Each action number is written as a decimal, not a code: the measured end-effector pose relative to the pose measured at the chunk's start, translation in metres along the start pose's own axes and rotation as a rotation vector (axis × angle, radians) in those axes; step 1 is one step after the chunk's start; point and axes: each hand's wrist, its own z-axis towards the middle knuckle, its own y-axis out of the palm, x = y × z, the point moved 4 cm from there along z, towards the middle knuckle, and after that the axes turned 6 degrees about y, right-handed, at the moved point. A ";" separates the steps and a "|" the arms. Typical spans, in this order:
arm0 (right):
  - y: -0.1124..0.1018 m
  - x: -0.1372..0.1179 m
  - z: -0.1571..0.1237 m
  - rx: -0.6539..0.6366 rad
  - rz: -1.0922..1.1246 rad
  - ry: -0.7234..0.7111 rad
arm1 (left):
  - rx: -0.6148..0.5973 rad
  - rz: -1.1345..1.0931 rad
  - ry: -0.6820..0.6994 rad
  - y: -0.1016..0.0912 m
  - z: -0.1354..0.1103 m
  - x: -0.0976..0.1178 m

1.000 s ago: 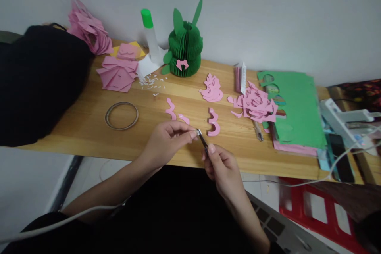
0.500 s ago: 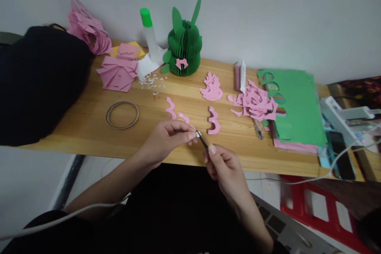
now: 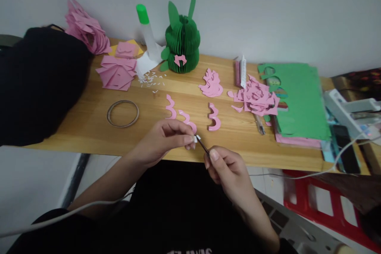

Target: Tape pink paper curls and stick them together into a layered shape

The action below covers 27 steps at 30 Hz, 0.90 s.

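My left hand (image 3: 166, 141) is closed in a pinch on a small white piece (image 3: 195, 139), just above the table's front part. My right hand (image 3: 224, 166) grips dark tweezers (image 3: 203, 145), their tips at the white piece; a second white bit shows beside the tips. Beyond my fingers lie pink scalloped paper strips: one strip (image 3: 170, 107) at left, another strip (image 3: 187, 121) partly behind my left hand, and a third strip (image 3: 213, 117) standing on edge at right. Farther back sits a green honeycomb-paper figure (image 3: 183, 43) with two long ears and a pink bow.
A tape roll (image 3: 122, 114), white slips (image 3: 150, 79) and a green-capped bottle (image 3: 145, 27) are on the left, near a black cloth bundle (image 3: 41, 87). Pink scraps (image 3: 257, 97), green sheets (image 3: 300, 103) and a phone (image 3: 345, 149) are on the right. A red stool (image 3: 321, 194) stands below.
The tweezers and the white piece have shifted slightly; two white bits now show apart at the tips. My hands stay close together. The view has tilted a little.
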 end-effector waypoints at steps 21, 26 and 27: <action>-0.024 -0.041 -0.017 -0.018 -0.750 -0.273 | -0.195 0.807 0.348 0.004 -0.012 0.054; -0.024 -0.046 -0.015 -0.031 -0.814 -0.302 | -0.307 1.063 0.481 0.012 -0.015 0.057; -0.024 -0.046 -0.014 -0.038 -0.822 -0.301 | -0.320 1.101 0.507 0.013 -0.016 0.057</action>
